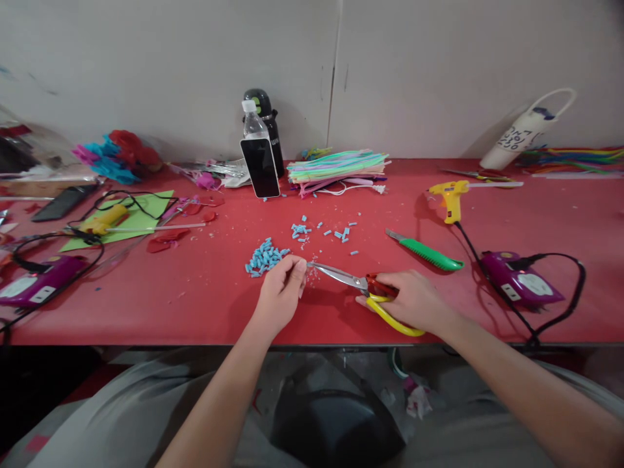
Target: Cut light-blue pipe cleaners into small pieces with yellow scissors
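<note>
My right hand (407,299) grips a pair of scissors (341,275) with red and yellow handles, blades pointing left. Their tips meet the fingertips of my left hand (285,286), which is closed in a pinch. A tiny bit of pale blue shows at those fingertips; most of what they hold is hidden. Just left of this hand lies a heap of short light blue pieces (264,257). A smaller cluster of blue pieces (300,230) and several scattered ones lie farther back, with pale crumbs around them.
A green utility knife (429,253) lies right of the scissors, blade out. Beyond it are a yellow glue gun (451,200) and a purple power strip (524,281) with cords. A phone (260,168) leans on a bottle at the back, beside bundled pipe cleaners (338,170).
</note>
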A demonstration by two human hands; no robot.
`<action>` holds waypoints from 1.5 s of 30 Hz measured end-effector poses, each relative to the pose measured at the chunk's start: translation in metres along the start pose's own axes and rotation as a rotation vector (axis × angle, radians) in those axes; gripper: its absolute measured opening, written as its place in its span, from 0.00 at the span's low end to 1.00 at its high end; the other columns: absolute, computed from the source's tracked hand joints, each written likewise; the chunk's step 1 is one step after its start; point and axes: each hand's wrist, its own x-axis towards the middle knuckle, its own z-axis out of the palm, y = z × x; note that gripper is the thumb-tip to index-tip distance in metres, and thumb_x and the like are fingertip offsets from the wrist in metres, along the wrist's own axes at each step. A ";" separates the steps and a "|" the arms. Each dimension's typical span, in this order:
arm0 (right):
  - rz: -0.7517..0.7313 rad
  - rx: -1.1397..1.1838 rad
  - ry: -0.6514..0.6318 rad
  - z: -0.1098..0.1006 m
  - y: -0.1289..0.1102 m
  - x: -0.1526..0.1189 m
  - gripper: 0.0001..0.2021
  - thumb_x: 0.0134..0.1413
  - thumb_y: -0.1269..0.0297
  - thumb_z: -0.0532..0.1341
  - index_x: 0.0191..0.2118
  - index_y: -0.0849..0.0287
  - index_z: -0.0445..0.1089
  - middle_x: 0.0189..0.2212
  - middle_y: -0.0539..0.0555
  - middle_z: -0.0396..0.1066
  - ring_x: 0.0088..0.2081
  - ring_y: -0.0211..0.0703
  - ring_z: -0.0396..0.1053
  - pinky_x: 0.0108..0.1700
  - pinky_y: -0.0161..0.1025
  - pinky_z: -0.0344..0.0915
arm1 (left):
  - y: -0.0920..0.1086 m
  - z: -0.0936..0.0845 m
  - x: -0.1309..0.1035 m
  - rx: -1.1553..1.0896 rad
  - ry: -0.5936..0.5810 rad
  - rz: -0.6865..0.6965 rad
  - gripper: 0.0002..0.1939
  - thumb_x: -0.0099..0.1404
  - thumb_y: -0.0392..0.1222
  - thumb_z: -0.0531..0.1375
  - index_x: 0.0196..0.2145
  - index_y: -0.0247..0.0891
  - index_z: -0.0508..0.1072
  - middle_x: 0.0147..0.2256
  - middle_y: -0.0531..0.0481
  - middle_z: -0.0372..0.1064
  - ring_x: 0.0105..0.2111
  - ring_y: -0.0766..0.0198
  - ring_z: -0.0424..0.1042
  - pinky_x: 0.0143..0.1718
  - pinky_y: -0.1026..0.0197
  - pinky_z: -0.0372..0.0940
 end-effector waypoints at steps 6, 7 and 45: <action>0.015 0.046 0.029 0.001 0.000 0.000 0.22 0.49 0.44 0.61 0.21 0.56 0.57 0.17 0.46 0.59 0.20 0.34 0.50 0.23 0.33 0.45 | 0.000 0.000 0.000 -0.019 -0.001 -0.002 0.15 0.71 0.47 0.50 0.29 0.37 0.62 0.21 0.57 0.57 0.21 0.71 0.59 0.25 0.66 0.56; 0.017 0.058 0.032 0.001 0.000 -0.001 0.21 0.48 0.44 0.61 0.21 0.56 0.57 0.16 0.46 0.59 0.20 0.34 0.49 0.23 0.33 0.45 | 0.000 0.001 0.000 -0.031 0.002 -0.009 0.15 0.71 0.48 0.50 0.29 0.37 0.62 0.21 0.57 0.57 0.20 0.71 0.59 0.24 0.66 0.56; 0.005 0.032 0.002 -0.002 -0.004 -0.003 0.23 0.48 0.40 0.59 0.22 0.55 0.60 0.17 0.47 0.62 0.20 0.35 0.53 0.24 0.34 0.45 | -0.001 0.002 -0.001 -0.072 0.004 -0.036 0.15 0.71 0.48 0.50 0.30 0.38 0.63 0.23 0.56 0.58 0.21 0.71 0.60 0.24 0.66 0.56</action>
